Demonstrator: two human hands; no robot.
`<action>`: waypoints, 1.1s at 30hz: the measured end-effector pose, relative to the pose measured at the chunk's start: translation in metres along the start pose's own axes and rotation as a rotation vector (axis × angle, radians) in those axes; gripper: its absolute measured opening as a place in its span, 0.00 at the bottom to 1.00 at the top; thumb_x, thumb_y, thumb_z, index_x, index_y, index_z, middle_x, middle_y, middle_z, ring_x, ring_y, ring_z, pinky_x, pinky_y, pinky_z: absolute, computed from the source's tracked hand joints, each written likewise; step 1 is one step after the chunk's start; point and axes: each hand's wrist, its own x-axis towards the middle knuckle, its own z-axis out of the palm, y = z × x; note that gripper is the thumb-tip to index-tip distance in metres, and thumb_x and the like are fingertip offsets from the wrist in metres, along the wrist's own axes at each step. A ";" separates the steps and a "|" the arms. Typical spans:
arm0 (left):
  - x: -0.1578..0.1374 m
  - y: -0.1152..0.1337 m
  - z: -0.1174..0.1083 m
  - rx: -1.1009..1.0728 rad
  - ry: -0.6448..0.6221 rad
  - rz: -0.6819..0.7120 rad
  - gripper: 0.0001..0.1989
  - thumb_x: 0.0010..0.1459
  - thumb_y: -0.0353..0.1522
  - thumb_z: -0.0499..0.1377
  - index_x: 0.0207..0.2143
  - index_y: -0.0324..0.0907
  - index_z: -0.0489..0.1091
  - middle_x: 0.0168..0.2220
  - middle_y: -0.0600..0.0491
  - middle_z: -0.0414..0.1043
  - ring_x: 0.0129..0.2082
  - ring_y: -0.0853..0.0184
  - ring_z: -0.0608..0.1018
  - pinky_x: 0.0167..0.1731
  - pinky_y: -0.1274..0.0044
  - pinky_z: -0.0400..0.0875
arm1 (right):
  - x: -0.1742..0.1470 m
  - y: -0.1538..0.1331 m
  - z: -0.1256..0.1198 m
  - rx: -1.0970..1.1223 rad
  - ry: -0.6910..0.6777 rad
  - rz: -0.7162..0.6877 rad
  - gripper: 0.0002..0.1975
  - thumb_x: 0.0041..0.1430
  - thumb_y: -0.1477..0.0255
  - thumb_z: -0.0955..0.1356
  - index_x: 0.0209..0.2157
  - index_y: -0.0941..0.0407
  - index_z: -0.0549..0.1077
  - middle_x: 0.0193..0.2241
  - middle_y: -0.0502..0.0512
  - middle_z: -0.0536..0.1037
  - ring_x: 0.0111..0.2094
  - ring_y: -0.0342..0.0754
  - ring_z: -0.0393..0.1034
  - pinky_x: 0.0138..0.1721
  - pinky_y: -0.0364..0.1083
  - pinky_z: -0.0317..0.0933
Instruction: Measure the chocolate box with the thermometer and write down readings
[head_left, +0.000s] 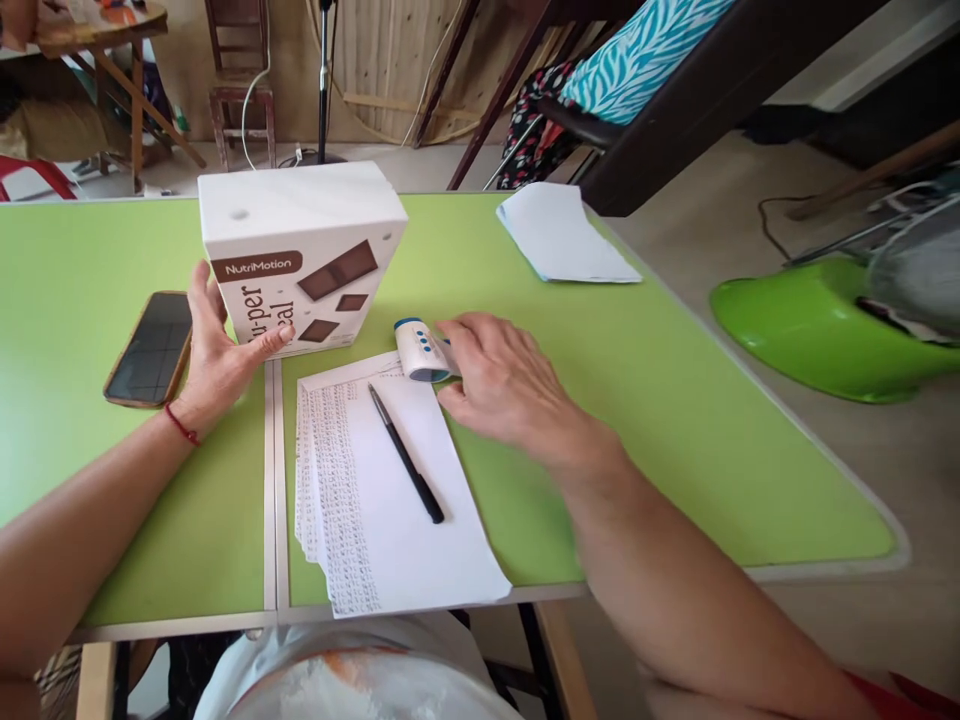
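On the table's left part, a white NutriMotion box (300, 210) stands upright, with brown chocolate-like pieces printed on its front. My left hand (221, 350) holds its lower left corner, thumb across the front face and fingers at the side. My right hand (510, 385) is closed at the right end of a small white-and-blue item (418, 350) with blue dots; its kind is unclear and the fingertips are partly hidden. This item lies at the top edge of a stack of handwritten sheets (397, 480). A black pen (405, 455) rests diagonally on the top sheet.
Left of the box lies a phone (150, 350) in a brown case. White papers (566, 235) sit at the far right of the green folding table (637, 480), whose seam runs left of the sheets. A green plastic object (825, 330) stands beyond the right edge.
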 end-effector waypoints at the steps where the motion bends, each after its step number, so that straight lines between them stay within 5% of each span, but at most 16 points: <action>1: 0.001 -0.004 0.000 -0.064 -0.012 -0.033 0.44 0.43 0.42 0.73 0.58 0.49 0.53 0.56 0.47 0.63 0.58 0.52 0.67 0.56 0.61 0.67 | 0.002 0.003 0.000 -0.020 -0.078 0.045 0.27 0.51 0.79 0.65 0.55 0.67 0.65 0.48 0.73 0.72 0.45 0.63 0.68 0.45 0.57 0.62; 5: 0.003 -0.012 -0.003 -0.134 0.028 -0.101 0.41 0.38 0.39 0.75 0.53 0.45 0.61 0.50 0.47 0.71 0.49 0.56 0.75 0.48 0.66 0.74 | 0.007 0.008 0.001 -0.013 -0.288 0.133 0.19 0.55 0.76 0.62 0.48 0.63 0.70 0.39 0.69 0.75 0.39 0.60 0.70 0.40 0.54 0.63; 7: 0.001 -0.011 -0.005 -0.096 0.071 -0.123 0.39 0.37 0.39 0.75 0.50 0.43 0.63 0.47 0.47 0.72 0.46 0.56 0.76 0.44 0.67 0.75 | 0.008 0.008 0.001 0.066 -0.227 0.183 0.15 0.53 0.75 0.64 0.44 0.60 0.72 0.36 0.66 0.76 0.39 0.59 0.71 0.36 0.52 0.64; 9: -0.002 -0.007 -0.006 -0.046 0.140 -0.120 0.35 0.37 0.40 0.75 0.46 0.42 0.65 0.44 0.48 0.73 0.43 0.58 0.77 0.41 0.68 0.75 | 0.007 0.005 -0.001 0.232 -0.022 0.235 0.16 0.50 0.72 0.66 0.43 0.58 0.72 0.37 0.63 0.76 0.39 0.58 0.71 0.34 0.51 0.65; 13: -0.011 0.010 0.000 -0.114 0.193 -0.102 0.27 0.46 0.44 0.70 0.44 0.42 0.66 0.42 0.49 0.73 0.41 0.59 0.78 0.40 0.68 0.75 | -0.003 -0.013 -0.009 0.928 0.327 0.180 0.14 0.50 0.64 0.70 0.39 0.53 0.70 0.31 0.55 0.75 0.30 0.51 0.70 0.30 0.51 0.67; 18: -0.026 0.030 0.015 -0.195 0.068 -0.278 0.26 0.47 0.45 0.69 0.42 0.42 0.66 0.40 0.48 0.73 0.38 0.57 0.78 0.35 0.67 0.76 | -0.022 -0.050 -0.024 1.645 0.205 0.038 0.14 0.52 0.64 0.72 0.40 0.50 0.70 0.25 0.50 0.71 0.25 0.46 0.65 0.23 0.47 0.64; 33: -0.037 0.038 0.019 0.008 -0.057 -0.304 0.33 0.46 0.48 0.68 0.48 0.40 0.63 0.44 0.43 0.72 0.43 0.54 0.75 0.42 0.59 0.71 | -0.023 -0.069 -0.018 1.791 -0.057 0.130 0.12 0.50 0.63 0.74 0.31 0.55 0.71 0.25 0.51 0.69 0.28 0.46 0.65 0.27 0.48 0.63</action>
